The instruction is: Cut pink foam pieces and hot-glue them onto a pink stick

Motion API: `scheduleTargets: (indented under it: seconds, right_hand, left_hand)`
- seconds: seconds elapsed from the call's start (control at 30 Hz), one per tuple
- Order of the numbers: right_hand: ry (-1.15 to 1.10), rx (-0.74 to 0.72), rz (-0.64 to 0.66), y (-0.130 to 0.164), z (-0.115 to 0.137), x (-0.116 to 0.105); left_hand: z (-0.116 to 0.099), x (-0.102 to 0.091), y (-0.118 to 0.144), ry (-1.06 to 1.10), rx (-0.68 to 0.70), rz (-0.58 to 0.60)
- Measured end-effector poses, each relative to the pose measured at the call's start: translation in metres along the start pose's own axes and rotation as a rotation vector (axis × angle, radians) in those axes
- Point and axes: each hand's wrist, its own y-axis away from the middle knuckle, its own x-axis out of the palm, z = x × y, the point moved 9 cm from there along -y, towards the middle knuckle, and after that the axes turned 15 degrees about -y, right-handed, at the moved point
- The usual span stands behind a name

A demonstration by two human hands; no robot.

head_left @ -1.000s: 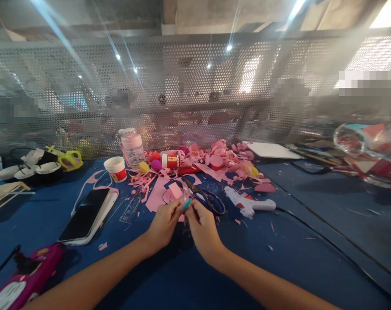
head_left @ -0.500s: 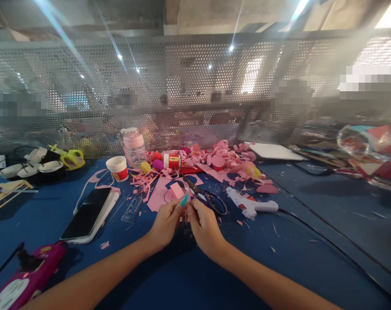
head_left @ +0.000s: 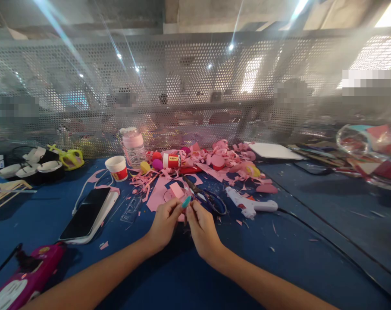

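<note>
My left hand [head_left: 164, 221] and my right hand [head_left: 203, 228] meet over the blue table, fingertips almost touching. A small teal oval piece [head_left: 186, 202] sticks up at my left thumb and fingertips, which are closed on it. The right thumb and fingers are pinched close beside it; what lies between them is hidden. Just beyond the hands lie scissors with dark blue handles [head_left: 214, 202] and a pink paper piece [head_left: 176, 189]. To the right of my right hand rests a white glue gun [head_left: 250, 204].
Pink paper scraps [head_left: 217, 161] are heaped at the back, near a paper cup [head_left: 117, 168] and a pink-lidded bottle [head_left: 133, 146]. Left lie a phone [head_left: 87, 215] and a magenta power strip [head_left: 30, 273]. The glue gun's cord [head_left: 324, 241] runs right. A perforated metal screen [head_left: 195, 86] stands behind.
The teal piece has shifted slightly to the right and up, and its tilt has changed a little. Both hands stay together in nearly the same place.
</note>
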Motion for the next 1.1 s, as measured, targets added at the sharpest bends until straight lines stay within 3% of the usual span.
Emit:
scheduleTargets:
  seconds: [0.23, 0.37, 0.47, 0.7, 1.1]
  right_hand:
    - [-0.036, -0.009, -0.029, 0.001, 0.002, 0.0]
    - [-0.072, 0.012, -0.03, -0.001, 0.002, -0.002]
    - [-0.072, 0.033, -0.02, -0.003, 0.001, -0.003]
    - [-0.071, 0.001, 0.033, -0.006, 0.006, 0.001]
    - [-0.037, -0.004, 0.029, -0.001, 0.008, 0.003]
  left_hand:
    - [0.0, 0.001, 0.003, 0.037, 0.017, -0.005]
    - [-0.002, 0.006, 0.005, 0.138, 0.05, 0.09]
    - [-0.009, 0.004, 0.003, 0.063, 0.096, 0.126]
    - [-0.013, -0.003, -0.003, -0.223, 0.112, 0.041]
    - [-0.016, -0.014, 0.005, -0.329, 0.091, -0.119]
